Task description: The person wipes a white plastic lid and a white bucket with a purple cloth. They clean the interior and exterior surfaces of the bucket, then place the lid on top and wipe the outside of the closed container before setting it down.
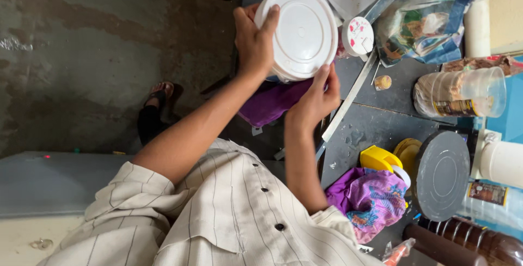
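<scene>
Both hands, left hand (255,41) and right hand (316,96), are clamped around a white lidded tub (302,29). Its lid is probably best pressed evenly round the rim, with the tub kept steady above the dark counter (376,121).

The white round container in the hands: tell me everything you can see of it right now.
The white round container looks like plastic, with a flat circular face moulded in concentric rings turned toward the camera. It is held up off the dark counter, tilted on its side. The left hand grips its left edge, with fingers curled over the rim; the right hand pinches the lower edge. Purple cloth shows just beneath it. Whether the face is a lid or a base is unclear, and its contents are hidden.
</scene>
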